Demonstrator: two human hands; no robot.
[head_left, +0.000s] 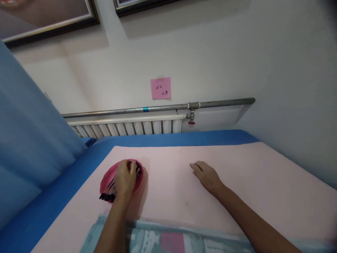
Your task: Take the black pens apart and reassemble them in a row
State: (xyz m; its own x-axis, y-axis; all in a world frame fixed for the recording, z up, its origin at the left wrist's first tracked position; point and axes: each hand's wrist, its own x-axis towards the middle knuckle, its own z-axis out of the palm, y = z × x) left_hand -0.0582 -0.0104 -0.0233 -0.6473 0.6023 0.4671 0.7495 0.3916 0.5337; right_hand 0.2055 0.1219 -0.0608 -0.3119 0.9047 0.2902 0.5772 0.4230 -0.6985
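A round pink basket [104, 180] with a wavy rim stands on the left of the pink sheet. In it lie several slim, pen-like sticks [106, 196] with black ends, some of them poking over its near rim. My left hand [125, 177] reaches into the basket from above, its fingers bent down among the sticks; what is between the fingertips is hidden. Well to the right, my right hand [206, 174] is at the pink sheet [168, 179], holding nothing, its fingers loosely stretched towards the left.
Under the sheet is a blue surface [171, 138]. A patterned cloth [150, 239] covers the near edge. A blue curtain [31, 133] hangs at the left. Behind are a radiator [131, 127], a metal pipe [223, 103] with a valve and a pink note [161, 88].
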